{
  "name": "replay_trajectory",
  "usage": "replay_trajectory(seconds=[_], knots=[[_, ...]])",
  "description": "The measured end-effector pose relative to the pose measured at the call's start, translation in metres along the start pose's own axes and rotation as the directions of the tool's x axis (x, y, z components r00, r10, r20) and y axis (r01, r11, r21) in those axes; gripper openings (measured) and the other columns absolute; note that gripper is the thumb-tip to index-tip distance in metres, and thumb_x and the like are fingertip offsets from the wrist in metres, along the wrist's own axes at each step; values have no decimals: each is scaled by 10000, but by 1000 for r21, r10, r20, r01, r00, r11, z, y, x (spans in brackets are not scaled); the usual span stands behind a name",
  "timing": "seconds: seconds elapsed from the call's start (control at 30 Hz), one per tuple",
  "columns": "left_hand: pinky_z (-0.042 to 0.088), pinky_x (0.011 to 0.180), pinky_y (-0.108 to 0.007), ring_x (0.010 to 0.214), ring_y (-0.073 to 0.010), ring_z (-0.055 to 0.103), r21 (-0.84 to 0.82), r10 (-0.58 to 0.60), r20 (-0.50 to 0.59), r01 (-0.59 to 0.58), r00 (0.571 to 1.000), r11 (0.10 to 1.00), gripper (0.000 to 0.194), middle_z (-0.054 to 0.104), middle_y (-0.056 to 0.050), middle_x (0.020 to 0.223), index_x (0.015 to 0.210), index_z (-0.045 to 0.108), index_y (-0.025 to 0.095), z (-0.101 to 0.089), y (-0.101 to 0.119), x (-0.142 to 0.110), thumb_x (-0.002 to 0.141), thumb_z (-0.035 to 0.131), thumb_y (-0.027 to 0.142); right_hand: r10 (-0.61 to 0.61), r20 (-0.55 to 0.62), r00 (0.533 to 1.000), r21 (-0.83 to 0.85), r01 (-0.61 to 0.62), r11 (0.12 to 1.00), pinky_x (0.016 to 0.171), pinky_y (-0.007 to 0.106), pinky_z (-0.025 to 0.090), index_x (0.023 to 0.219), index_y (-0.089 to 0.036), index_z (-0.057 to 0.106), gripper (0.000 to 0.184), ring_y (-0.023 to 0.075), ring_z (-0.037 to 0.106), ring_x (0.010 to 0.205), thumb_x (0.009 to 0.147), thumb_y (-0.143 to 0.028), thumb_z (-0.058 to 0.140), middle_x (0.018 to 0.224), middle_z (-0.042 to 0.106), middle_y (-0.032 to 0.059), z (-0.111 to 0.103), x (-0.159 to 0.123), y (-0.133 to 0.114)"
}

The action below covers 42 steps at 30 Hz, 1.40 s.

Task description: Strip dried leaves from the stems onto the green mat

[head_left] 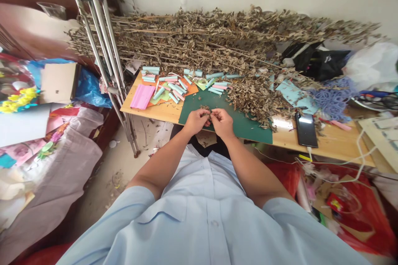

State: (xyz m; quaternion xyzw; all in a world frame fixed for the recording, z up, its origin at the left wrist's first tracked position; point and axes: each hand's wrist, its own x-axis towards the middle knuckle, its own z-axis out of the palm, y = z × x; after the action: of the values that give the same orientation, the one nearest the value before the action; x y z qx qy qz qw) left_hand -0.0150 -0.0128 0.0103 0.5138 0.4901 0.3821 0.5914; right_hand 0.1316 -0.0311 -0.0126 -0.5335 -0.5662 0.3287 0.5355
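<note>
My left hand and my right hand meet over the front edge of a green mat. Both have their fingers closed on a small clump of dried leaves, partly hidden by the fingers. To the right of my hands, a loose heap of dried leaves lies on the mat. Behind it stretch long stalks with dried leaves. Several blue and pink paper rolls lie to the left of the mat's far part, some on orange and green paper, beside a pink paper stack.
Metal crutches lean at the table's left end. A black phone with a cable lies on the wooden table at right, near purple yarn and a white power strip. A red bag sits below right.
</note>
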Motion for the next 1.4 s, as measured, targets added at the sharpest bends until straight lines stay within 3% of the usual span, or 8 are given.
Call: replay_trajectory(seconds=[0.5, 0.67, 0.9, 1.4], knots=[[573, 582, -228, 562, -123, 671, -62, -30, -21, 29, 999, 998, 145, 675, -16, 634, 984, 676, 107, 2, 6, -2, 851, 640, 153, 152, 4, 988, 193, -150, 970, 652, 331, 580, 986, -217, 635, 295, 169, 678, 657, 798, -429, 720, 836, 715, 22, -3, 4, -4], [575, 576, -239, 564, -129, 671, -88, -7, -8, 6, 1000, 996, 167, 671, -19, 644, 1009, 679, 105, 1, 7, -2, 878, 632, 198, 116, 21, 993, 187, -118, 975, 690, 336, 578, 998, -219, 644, 269, 162, 672, 683, 813, -402, 714, 853, 712, 22, -1, 4, 0], [557, 545, -216, 524, -116, 649, -36, -16, -22, 15, 1000, 999, 103, 643, -8, 597, 895, 666, 110, 2, 14, -4, 893, 575, 159, 20, 57, 998, 124, -27, 992, 736, 336, 559, 1095, -234, 624, 268, 163, 671, 757, 866, -367, 671, 896, 706, 19, 2, 0, 5], [551, 545, -216, 535, -117, 651, -76, -15, -12, 14, 1000, 997, 173, 661, -17, 624, 1017, 687, 105, 2, 7, -3, 889, 604, 186, 133, 38, 990, 209, -138, 968, 688, 333, 572, 1031, -228, 598, 299, 156, 663, 679, 818, -405, 712, 860, 705, 17, -2, 3, -8]])
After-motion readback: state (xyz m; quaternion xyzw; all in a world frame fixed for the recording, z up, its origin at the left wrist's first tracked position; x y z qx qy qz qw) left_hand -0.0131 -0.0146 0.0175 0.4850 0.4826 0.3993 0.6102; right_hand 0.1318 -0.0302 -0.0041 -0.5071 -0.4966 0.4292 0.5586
